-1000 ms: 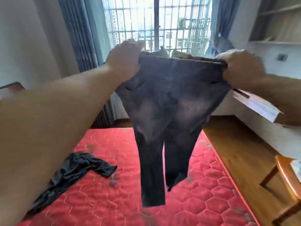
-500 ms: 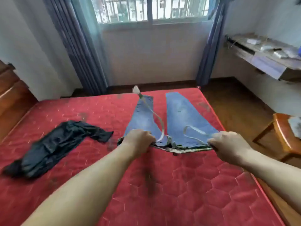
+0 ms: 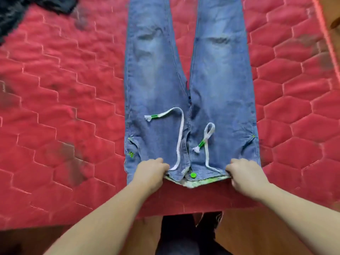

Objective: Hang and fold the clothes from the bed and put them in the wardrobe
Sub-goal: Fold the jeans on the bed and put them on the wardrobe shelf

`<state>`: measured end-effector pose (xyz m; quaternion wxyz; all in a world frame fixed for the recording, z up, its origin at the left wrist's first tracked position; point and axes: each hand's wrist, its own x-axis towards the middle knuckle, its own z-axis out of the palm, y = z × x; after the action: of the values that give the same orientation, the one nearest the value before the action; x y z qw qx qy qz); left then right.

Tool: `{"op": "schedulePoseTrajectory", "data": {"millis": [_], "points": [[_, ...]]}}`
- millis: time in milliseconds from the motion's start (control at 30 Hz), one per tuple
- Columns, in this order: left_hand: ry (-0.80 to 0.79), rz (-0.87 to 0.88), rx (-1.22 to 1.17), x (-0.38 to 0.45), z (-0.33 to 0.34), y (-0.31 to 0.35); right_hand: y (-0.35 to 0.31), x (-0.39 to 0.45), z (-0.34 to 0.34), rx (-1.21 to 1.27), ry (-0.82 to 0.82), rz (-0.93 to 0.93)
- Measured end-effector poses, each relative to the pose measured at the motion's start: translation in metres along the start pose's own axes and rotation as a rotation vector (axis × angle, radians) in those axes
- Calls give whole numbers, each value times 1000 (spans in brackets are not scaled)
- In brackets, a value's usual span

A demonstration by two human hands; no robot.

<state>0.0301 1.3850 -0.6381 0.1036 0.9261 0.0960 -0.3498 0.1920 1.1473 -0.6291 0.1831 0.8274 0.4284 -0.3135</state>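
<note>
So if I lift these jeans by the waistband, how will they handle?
The jeans lie flat with soft creases, so they will probably hang limp and drape. The long denim legs suggest some weight for cloth. The loose white drawstring will likely dangle. Both the left hand and right hand grip the waistband.

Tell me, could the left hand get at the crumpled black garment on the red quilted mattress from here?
Probably yes, once freed. The left hand grips the blue denim jeans at the waistband; only bare red quilted mattress shows between it and the crumpled black garment, though it lies far off.
</note>
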Motion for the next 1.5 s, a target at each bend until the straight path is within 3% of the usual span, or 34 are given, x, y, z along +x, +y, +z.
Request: {"op": "schedulePoseTrajectory", "data": {"millis": [167, 267, 367, 433, 533, 600, 667, 800, 900, 967, 1067, 1133, 1200, 1300, 1367, 1400, 1433, 1500], "points": [[-19, -45, -109, -10, 36, 16, -13, -11, 34, 75, -42, 11], [-172, -136, -255, 1, 27, 17, -13, 1, 25, 254, -169, 56], [-44, -227, -391, 22, 18, 19, -13, 17, 14, 559, -225, 120], [74, -332, -632, 39, 10, 24, -14, 29, 7, 759, -162, 193], [130, -530, -1292, 69, -3, 27, -17, 54, -4, 977, 47, 320], [56, -595, -1611, 85, -18, 23, -20, 71, -13, 1252, 11, 433], [-29, -576, -1737, 97, -31, 14, -21, 84, -24, 1435, -143, 515], [-89, -544, -1840, 119, -57, -4, -9, 99, -47, 1557, -297, 601], [6, -519, -1864, 134, -76, -19, 10, 110, -68, 1778, -398, 604], [106, -470, -1740, 143, -87, -28, 24, 118, -87, 1927, -429, 559], [255, -363, -1348, 155, -102, -40, 45, 129, -111, 2236, -321, 477], [281, -373, -1131, 161, -112, -52, 50, 135, -119, 2165, -239, 468], [263, -367, -946, 167, -120, -67, 47, 140, -119, 1877, -154, 457], [271, -324, -820, 177, -129, -78, 43, 145, -108, 1186, 112, 229], [300, -312, -798, 185, -136, -75, 37, 145, -96, 632, 41, -9], [320, -308, -794, 188, -139, -71, 33, 146, -91, 483, 15, -74], [342, -297, -789, 191, -142, -67, 31, 148, -88, 439, 34, -89], [394, -257, -725, 199, -150, -56, 33, 155, -90, 615, 146, -20]]}}
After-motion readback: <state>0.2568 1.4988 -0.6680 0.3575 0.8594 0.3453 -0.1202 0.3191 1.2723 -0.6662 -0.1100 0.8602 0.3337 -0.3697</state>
